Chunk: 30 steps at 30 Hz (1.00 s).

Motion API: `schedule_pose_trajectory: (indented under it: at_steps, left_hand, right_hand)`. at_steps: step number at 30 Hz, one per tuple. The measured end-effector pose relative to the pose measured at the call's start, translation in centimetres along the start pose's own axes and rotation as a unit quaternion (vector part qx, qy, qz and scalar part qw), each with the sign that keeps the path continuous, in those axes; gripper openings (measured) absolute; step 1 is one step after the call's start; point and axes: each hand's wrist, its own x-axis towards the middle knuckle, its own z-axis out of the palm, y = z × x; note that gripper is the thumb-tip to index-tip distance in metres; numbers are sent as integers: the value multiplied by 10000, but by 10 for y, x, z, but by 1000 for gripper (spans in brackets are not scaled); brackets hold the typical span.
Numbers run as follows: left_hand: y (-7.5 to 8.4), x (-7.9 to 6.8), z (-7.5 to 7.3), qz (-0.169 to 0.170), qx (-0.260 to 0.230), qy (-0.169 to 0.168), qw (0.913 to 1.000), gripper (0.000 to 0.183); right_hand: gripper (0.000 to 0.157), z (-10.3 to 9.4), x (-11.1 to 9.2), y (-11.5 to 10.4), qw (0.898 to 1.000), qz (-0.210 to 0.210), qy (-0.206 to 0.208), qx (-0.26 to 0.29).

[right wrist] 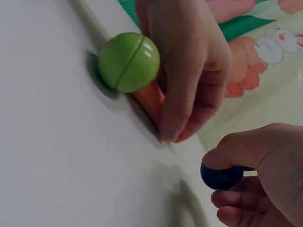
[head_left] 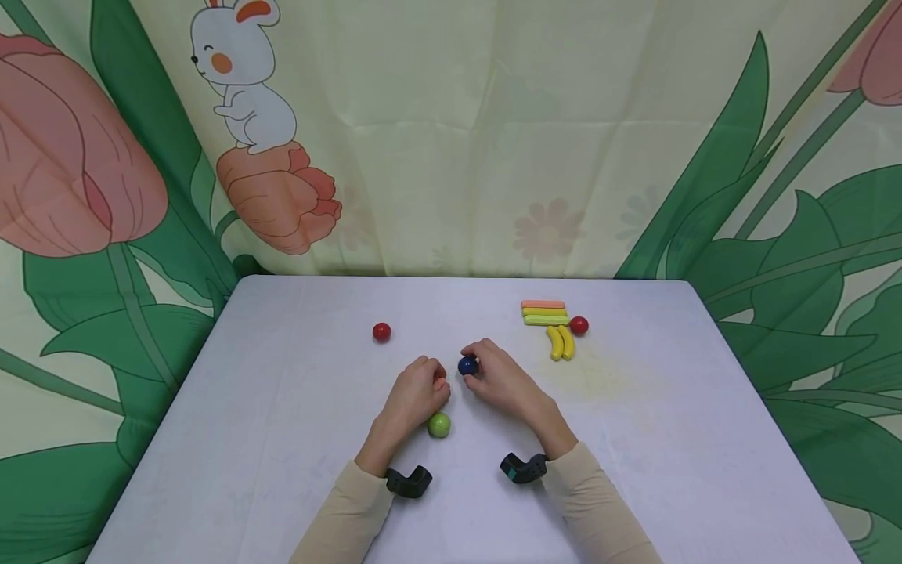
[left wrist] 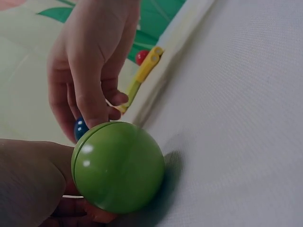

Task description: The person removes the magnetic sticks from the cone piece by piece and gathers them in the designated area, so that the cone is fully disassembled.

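A dark blue ball is pinched between the thumb and fingers of my right hand, just right of the table's middle. My left hand is close by on the left, its thumb and fingertips brought together. An orange, stick-like piece shows at those fingers in the right wrist view, mostly covered by the hand; its kind cannot be told. Close beside the left wrist sits a green ball with a seam around it, large in the left wrist view and overlapping the orange piece there.
A red ball lies farther back on the left of the white table. At the back right are colored sticks side by side, another red ball and two yellow bananas. A printed curtain hangs behind.
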Motion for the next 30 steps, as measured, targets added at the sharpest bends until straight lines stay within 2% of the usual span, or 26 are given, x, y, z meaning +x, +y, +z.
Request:
schedule_pose_trajectory:
  at_steps: [11,19,30]
  left_hand:
    - [1,0,0,-188,17,-152,9997,15]
    - [-1,0,1,-42,15,-12,10000,12]
    - [-1,0,1,-79,-71,-27,9999,12]
  right_hand:
    - [42,-22,-1,13,9979,489,286,300]
    - [43,-37,-4,26,9952,775,527,292]
    - [47,-63,-14,52,9867,1300,895,377]
